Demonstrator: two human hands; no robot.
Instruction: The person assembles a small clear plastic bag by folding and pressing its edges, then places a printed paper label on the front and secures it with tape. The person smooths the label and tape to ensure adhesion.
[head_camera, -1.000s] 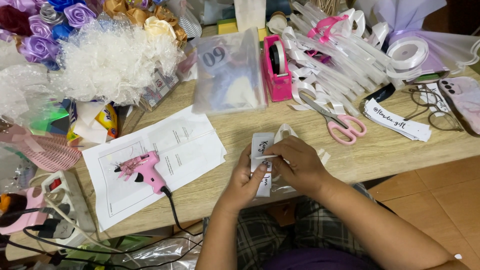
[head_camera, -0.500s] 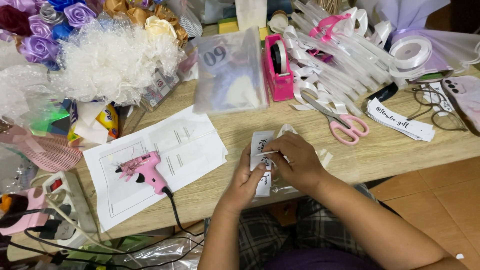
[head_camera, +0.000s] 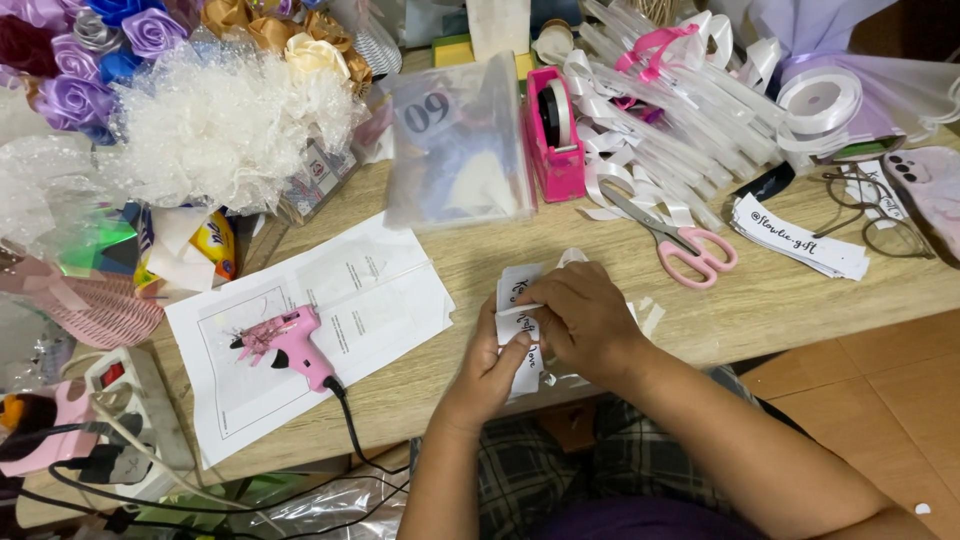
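Observation:
Both my hands meet at the near edge of a wooden table (head_camera: 800, 300). My left hand (head_camera: 487, 368) pinches the lower part of a white ribbon strip with black lettering (head_camera: 516, 318). My right hand (head_camera: 588, 318) covers the strip from the right and grips it too. The strip runs from under my fingers up onto the table. Small white paper scraps (head_camera: 648, 315) lie just right of my right hand.
A pink glue gun (head_camera: 288, 345) lies on white paper sheets (head_camera: 370, 300) at the left, its cord hanging off the table edge. Pink-handled scissors (head_camera: 685, 245), a pink tape dispenser (head_camera: 555, 135), a clear plastic bag (head_camera: 460, 150), white ribbon loops (head_camera: 690, 100), printed labels (head_camera: 800, 240), glasses (head_camera: 870, 215) and fabric roses (head_camera: 150, 40) surround them.
My hands stay at the same spot on the strip; the fingers have shifted slightly, working along it. Nothing else on the table has moved.

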